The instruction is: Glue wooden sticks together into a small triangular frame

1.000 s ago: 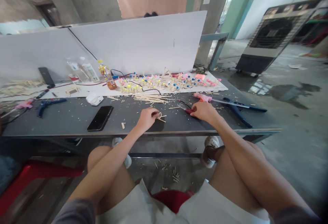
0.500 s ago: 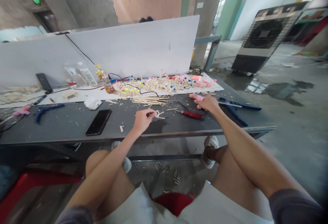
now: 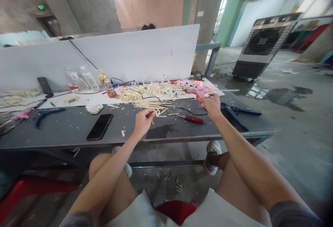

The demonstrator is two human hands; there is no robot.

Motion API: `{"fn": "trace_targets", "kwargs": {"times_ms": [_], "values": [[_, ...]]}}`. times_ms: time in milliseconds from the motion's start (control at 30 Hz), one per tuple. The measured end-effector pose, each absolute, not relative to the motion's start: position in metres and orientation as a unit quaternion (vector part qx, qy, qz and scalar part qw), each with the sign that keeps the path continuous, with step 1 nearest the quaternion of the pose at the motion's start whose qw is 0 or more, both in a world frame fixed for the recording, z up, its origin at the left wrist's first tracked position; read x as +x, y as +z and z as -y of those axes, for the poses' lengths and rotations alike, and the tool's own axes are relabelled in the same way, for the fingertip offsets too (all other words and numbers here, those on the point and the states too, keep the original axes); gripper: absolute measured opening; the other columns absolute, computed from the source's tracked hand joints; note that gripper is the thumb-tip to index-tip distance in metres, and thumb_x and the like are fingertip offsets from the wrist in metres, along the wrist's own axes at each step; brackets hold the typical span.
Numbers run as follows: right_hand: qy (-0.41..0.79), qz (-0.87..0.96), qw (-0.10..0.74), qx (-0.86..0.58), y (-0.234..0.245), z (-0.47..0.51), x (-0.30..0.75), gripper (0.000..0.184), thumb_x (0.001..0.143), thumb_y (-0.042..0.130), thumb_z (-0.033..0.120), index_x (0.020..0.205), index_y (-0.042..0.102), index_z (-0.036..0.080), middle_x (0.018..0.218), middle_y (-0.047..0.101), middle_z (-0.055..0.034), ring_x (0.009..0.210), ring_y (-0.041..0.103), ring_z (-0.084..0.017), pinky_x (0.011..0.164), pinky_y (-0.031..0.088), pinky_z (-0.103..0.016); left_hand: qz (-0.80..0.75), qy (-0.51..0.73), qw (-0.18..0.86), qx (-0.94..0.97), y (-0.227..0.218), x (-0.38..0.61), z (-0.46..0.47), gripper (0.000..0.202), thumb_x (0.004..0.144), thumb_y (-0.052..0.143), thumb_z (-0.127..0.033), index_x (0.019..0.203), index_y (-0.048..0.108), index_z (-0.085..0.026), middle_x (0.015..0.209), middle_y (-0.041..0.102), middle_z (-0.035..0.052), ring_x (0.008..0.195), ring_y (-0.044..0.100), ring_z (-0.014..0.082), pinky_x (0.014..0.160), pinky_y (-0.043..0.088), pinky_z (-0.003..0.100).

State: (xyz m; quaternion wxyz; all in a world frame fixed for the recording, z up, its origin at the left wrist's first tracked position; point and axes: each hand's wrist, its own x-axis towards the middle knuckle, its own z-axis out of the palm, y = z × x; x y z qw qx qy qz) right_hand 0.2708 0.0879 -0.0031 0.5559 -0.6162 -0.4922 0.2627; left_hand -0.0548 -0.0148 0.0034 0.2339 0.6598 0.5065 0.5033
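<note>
Gray bench is carrying loose wooden sticks mid-surface. Left hand is pinching a small stick frame above the bench; right hand is gripping a pink glue gun near ball-tipped stick pieces. Red-handled tool is lying between hands.

A small, pale wooden stick piece, its short slats joined at angles around a little gap, is pinched at the fingertips of the left hand, raised over the tabletop. The pink glue gun, with an orange trigger, is gripped in the right hand above the tabletop, lying roughly level with its nozzle to the left and a long translucent glue stick jutting from its rear to the right.
</note>
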Motion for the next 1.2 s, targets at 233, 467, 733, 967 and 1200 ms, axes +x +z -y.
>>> {"fn": "trace_targets", "kwargs": {"times_ms": [233,467,733,967,1200], "values": [[0.354,0.565,0.513,-0.540,0.014,-0.041,0.239,0.043,0.060,0.081,0.042,0.086,0.065,0.012,0.066,0.059,0.0010,0.049,0.044,-0.009,0.043,0.034,-0.021,-0.508,0.518,0.237,0.646,0.012,-0.056,0.024,0.027,0.086,0.065,-0.041,0.093,0.076,-0.017,0.065,0.069,0.0002,0.045,0.058,0.0120,0.052,0.047,0.023],[0.438,0.615,0.476,-0.450,0.023,0.003,0.215,0.039,0.070,0.077,0.050,0.085,0.066,0.015,0.063,0.059,-0.0005,0.051,0.049,-0.011,0.046,0.036,-0.023,-0.484,0.535,0.250,0.645,0.015,-0.062,0.029,0.028,0.085,0.069,-0.042,0.096,0.076,-0.017,0.063,0.067,0.0003,0.045,0.056,0.0113,0.051,0.044,0.024],[0.462,0.640,0.409,-0.457,0.022,0.016,0.210,0.034,0.071,0.076,0.048,0.083,0.071,0.016,0.067,0.063,-0.0037,0.052,0.048,-0.012,0.042,0.033,-0.023,-0.454,0.545,0.274,0.649,0.022,-0.062,0.039,0.030,0.086,0.068,-0.044,0.097,0.078,-0.019,0.076,0.074,0.0056,0.048,0.054,0.0107,0.050,0.045,0.025],[0.405,0.705,0.419,-0.404,0.031,0.028,0.197,0.031,0.076,0.071,0.036,0.103,0.078,0.022,0.083,0.072,-0.0040,0.084,0.067,-0.025,0.066,0.054,-0.032,-0.451,0.539,0.277,0.655,0.021,-0.060,0.039,0.029,0.086,0.068,-0.043,0.095,0.078,-0.018,0.073,0.073,0.0052,0.047,0.053,0.0107,0.049,0.043,0.025],[0.406,0.711,0.402,-0.409,0.026,0.028,0.193,0.029,0.074,0.070,0.034,0.099,0.078,0.022,0.098,0.074,-0.0056,0.106,0.065,-0.031,0.089,0.054,-0.043,-0.458,0.528,0.274,0.660,0.023,-0.058,0.040,0.026,0.087,0.068,-0.040,0.094,0.077,-0.016,0.072,0.072,0.0045,0.047,0.053,0.0100,0.049,0.042,0.024]]}}
